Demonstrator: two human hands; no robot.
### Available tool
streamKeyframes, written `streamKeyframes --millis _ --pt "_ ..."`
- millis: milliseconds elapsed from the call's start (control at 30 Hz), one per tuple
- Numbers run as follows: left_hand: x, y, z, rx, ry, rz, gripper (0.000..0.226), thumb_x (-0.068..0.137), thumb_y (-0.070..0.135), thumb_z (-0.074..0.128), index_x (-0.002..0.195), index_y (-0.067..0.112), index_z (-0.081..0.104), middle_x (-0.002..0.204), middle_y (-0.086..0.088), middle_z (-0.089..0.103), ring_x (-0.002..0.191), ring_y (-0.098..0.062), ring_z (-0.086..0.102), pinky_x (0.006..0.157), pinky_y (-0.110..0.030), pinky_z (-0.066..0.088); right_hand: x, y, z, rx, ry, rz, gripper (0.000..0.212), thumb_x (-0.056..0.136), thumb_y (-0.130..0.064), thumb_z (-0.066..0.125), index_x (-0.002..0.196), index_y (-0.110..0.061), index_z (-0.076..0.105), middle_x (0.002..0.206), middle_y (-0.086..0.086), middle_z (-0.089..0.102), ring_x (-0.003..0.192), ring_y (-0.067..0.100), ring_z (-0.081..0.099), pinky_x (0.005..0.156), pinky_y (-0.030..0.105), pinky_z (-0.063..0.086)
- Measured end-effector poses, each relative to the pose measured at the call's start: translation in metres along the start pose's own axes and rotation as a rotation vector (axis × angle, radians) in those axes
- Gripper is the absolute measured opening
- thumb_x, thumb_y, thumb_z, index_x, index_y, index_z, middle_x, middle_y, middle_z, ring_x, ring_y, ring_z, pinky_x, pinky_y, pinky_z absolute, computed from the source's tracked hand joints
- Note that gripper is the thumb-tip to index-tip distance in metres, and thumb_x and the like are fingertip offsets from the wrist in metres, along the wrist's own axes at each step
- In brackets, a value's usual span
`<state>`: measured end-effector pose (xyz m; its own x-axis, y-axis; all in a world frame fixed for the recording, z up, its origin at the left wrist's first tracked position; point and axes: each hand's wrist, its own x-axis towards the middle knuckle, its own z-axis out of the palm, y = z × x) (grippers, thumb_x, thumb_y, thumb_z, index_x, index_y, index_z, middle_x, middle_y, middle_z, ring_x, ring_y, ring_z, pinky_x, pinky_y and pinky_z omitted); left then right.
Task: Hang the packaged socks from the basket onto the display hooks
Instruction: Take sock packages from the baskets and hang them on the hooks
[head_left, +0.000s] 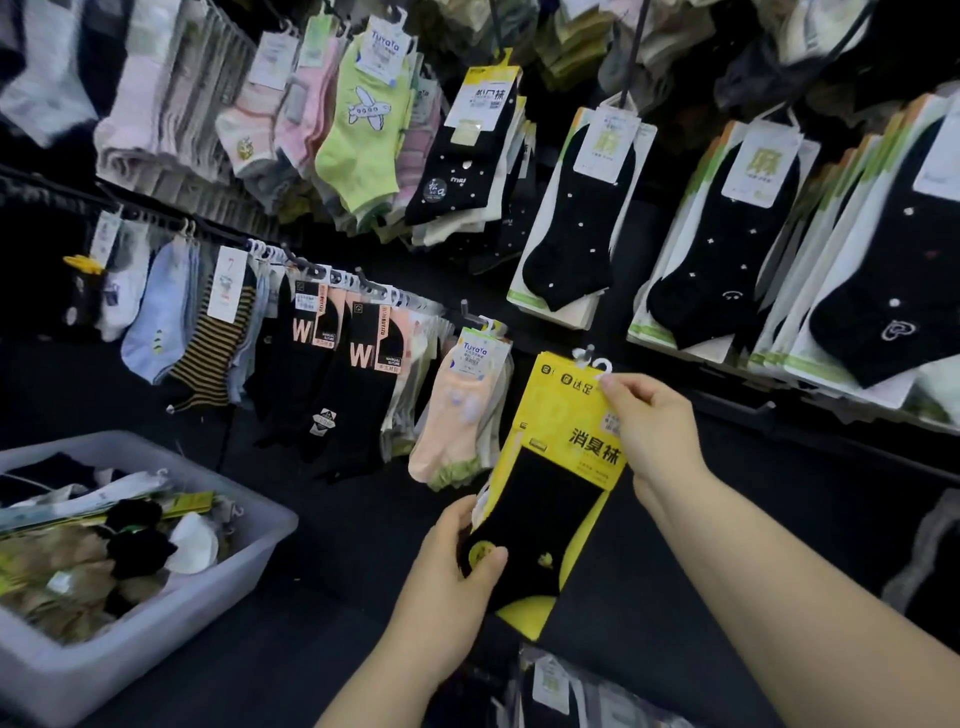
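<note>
A yellow pack of black socks (550, 488) hangs tilted in front of the dark display wall at centre right. My right hand (649, 431) pinches its top edge beside the white plastic hanger hook (597, 364). My left hand (457, 566) grips the pack's lower left part, thumb over the sock toe. The grey plastic basket (218, 587) at lower left holds several more sock packs. A display hook (472, 312) just left of the pack carries peach socks.
Rows of hanging socks fill the wall: black "W" packs (358, 364) and striped socks at left, black dotted socks (576, 218) on green-white cards at right, a lime sock above. More packs hang below near the bottom edge.
</note>
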<state>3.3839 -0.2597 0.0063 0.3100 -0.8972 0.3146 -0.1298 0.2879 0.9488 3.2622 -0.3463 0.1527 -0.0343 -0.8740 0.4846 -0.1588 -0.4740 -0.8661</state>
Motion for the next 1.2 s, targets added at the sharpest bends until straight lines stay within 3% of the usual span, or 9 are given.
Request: streamKeyframes --millis 167,267,400,500,633,733,800,1067,1200 --pt "0.004 -0.006 -0.008 0.024 0.013 -0.027 0.049 0.094 0.025 0.057 0.136 0.038 0.037 0.121 0.023 0.045 0.119 0.0 0.038 0.095 -0.021 0.032 0.026 0.002 0.015 -0.034 0.043 -0.004 0.018 0.092 -0.021 0.061 0.076 -0.026 0.069 0.091 0.007 0.07 0.085 0.024 0.063 0.087 0.045 0.055" --pt "0.006 -0.007 -0.012 0.013 0.014 -0.036 0.042 0.095 0.023 0.055 0.132 0.037 0.042 0.118 0.022 0.051 0.12 -0.003 0.043 0.095 -0.022 0.034 0.036 0.009 0.021 -0.081 0.061 0.016 0.016 0.09 -0.021 0.064 0.076 -0.026 0.069 0.093 0.011 0.071 0.074 0.016 0.061 0.078 0.038 0.055" --pt "0.006 -0.004 -0.011 -0.035 0.005 -0.046 0.034 0.095 0.017 0.054 0.124 0.033 0.051 0.115 0.017 0.058 0.108 0.004 0.053 0.085 -0.014 0.041 0.049 0.016 0.025 -0.168 0.124 0.0 0.007 0.085 -0.025 0.07 0.08 -0.02 0.071 0.079 0.0 0.068 0.073 0.016 0.062 0.081 0.042 0.056" --pt "0.005 -0.002 -0.007 -0.039 -0.017 -0.039 0.029 0.095 0.017 0.053 0.12 0.032 0.055 0.114 0.014 0.063 0.105 0.005 0.056 0.09 -0.017 0.043 0.051 0.018 0.023 -0.209 0.182 0.022 0.023 0.081 -0.029 0.074 0.097 -0.015 0.064 0.099 -0.001 0.064 0.087 0.018 0.062 0.085 0.043 0.054" --pt "0.0 0.003 0.002 -0.039 -0.07 -0.033 0.027 0.096 0.017 0.052 0.12 0.029 0.058 0.111 0.014 0.065 0.101 0.007 0.057 0.075 -0.005 0.044 0.029 0.029 0.009 -0.268 0.169 0.07 0.053 0.08 -0.018 0.075 0.122 -0.017 0.044 0.127 0.008 0.046 0.102 0.023 0.055 0.086 0.039 0.05" --pt "-0.014 0.015 0.011 -0.04 -0.123 -0.051 0.024 0.095 0.014 0.053 0.116 0.023 0.06 0.112 0.003 0.067 0.103 -0.002 0.06 0.082 -0.008 0.046 -0.006 0.037 -0.01 -0.321 0.031 0.109 0.062 0.08 -0.012 0.074 0.13 -0.014 0.037 0.119 0.008 0.049 0.092 0.017 0.051 0.075 0.028 0.042" --pt "-0.026 0.021 0.016 -0.03 -0.116 -0.095 0.022 0.094 0.011 0.054 0.112 0.021 0.062 0.11 -0.003 0.069 0.104 -0.012 0.062 0.09 -0.02 0.048 -0.034 0.04 -0.022 -0.356 -0.101 0.163 0.059 0.081 -0.013 0.074 0.129 -0.012 0.039 0.097 0.001 0.053 0.079 0.011 0.051 0.063 0.022 0.039" --pt "-0.107 0.008 0.024 0.244 -0.19 -0.189 0.012 0.092 0.016 0.057 0.101 0.022 0.062 0.093 0.002 0.069 0.068 0.001 0.059 0.053 -0.007 0.041 -0.148 0.063 -0.084 -0.406 -0.606 0.276 0.028 0.081 -0.014 0.074 0.101 -0.02 0.055 0.09 -0.001 0.054 0.075 0.01 0.053 0.066 0.022 0.046" --pt "-0.175 -0.018 0.019 0.353 -0.327 -0.301 0.008 0.091 0.014 0.059 0.093 0.021 0.062 0.091 -0.002 0.069 0.074 -0.006 0.061 0.058 -0.007 0.042 -0.212 0.097 -0.115 -0.391 -0.793 0.35 0.025 0.082 -0.009 0.072 0.1 -0.018 0.056 0.086 -0.006 0.054 0.065 -0.001 0.051 0.061 0.007 0.042"
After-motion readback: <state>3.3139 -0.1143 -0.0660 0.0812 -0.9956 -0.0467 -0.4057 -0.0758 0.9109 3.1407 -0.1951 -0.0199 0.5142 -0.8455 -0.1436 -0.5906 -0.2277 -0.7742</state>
